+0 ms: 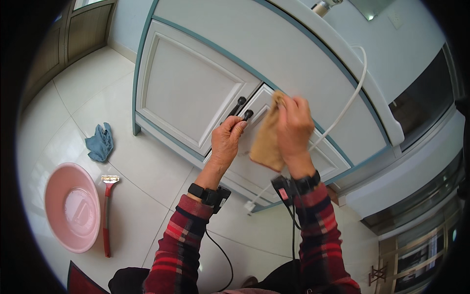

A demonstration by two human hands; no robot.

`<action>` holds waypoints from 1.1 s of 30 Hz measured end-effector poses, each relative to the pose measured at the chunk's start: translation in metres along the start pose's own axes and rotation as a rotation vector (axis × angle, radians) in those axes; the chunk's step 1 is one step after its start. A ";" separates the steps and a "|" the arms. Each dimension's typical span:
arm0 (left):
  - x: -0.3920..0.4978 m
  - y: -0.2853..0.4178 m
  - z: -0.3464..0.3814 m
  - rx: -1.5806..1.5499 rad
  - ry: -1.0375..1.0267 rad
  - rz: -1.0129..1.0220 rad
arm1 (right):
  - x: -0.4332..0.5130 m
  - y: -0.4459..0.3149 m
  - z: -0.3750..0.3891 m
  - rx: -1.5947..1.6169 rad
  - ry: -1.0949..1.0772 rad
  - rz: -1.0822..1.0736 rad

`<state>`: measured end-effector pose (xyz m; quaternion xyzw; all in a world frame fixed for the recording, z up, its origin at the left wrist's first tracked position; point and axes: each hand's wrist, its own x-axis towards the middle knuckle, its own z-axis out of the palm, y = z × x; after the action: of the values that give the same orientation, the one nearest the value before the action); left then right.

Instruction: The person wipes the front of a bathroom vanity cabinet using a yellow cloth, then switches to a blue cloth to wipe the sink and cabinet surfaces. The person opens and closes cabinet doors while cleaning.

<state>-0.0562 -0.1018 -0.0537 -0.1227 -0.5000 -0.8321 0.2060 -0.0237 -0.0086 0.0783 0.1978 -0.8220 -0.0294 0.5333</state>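
My left hand [225, 141] grips the black handle [248, 113] of the right-hand door on a white cabinet with blue-green trim. That cabinet door [330, 156] stands slightly ajar at its upper left edge. In my right hand [296, 123] a tan cloth [266, 141] is pinched at its top and hangs down in front of this door; hand and cloth are slightly blurred. Beside the left hand, the other black handle [239, 104] sits on the left cabinet door [187, 86], which looks closed.
A pink plastic basin [72, 207], a long red-handled scraper [107, 217] and a crumpled blue cloth [100, 142] lie on the tiled floor at left. A white cable [349, 104] hangs from the countertop across the cabinet front, its white plug [250, 205] near the floor.
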 end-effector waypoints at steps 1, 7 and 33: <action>0.000 0.000 0.000 0.028 0.012 0.002 | -0.001 0.003 -0.003 0.012 0.096 -0.054; -0.003 0.001 0.003 0.084 0.040 0.022 | 0.014 -0.007 0.029 -0.004 -0.105 -0.134; -0.002 0.002 -0.007 -0.132 -0.062 -0.087 | -0.018 0.014 0.007 -0.073 -0.061 -0.394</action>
<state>-0.0531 -0.1081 -0.0564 -0.1401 -0.4553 -0.8671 0.1456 -0.0279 0.0094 0.0637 0.3345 -0.7815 -0.1691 0.4988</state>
